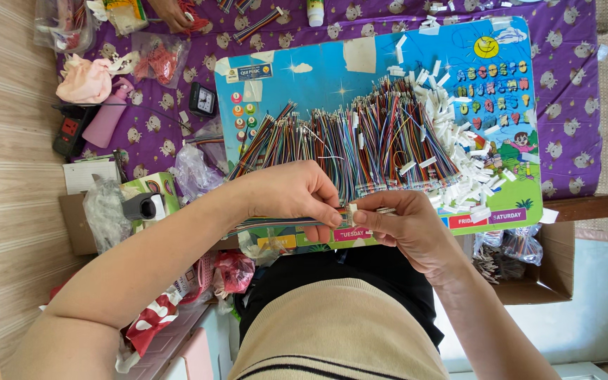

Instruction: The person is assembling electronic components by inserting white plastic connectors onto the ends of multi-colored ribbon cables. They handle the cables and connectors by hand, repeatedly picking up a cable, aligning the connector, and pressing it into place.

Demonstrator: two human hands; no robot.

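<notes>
1. My left hand [290, 193] had its grip clamped on a flat ribbon of multicoloured wires [276, 222], thumb and fingers pinching it near its end, just above the near edge of the board.
2. My right hand [406, 229] met it from the other side, its grip closed on a small white connector [352, 213] at the ribbon's tip; the fingertips of both hands were almost touching.
3. The ribbon ran leftwards from the pinch, along the near edge of a bright blue play board [318, 77] that lay on the purple cloth [571, 84] covering the tabletop.
4. Just beyond my hands, a row of bundled coloured wires [360, 141] lay across the board.
5. A heap of small white connectors [462, 169] sat right of the bundles, touching them.
6. Left of the board lay a small black clock [203, 100], a pink bottle [107, 116] and a green box [150, 197].
7. Another person's hand [172, 13] rested at the far edge of the cloth.
</notes>
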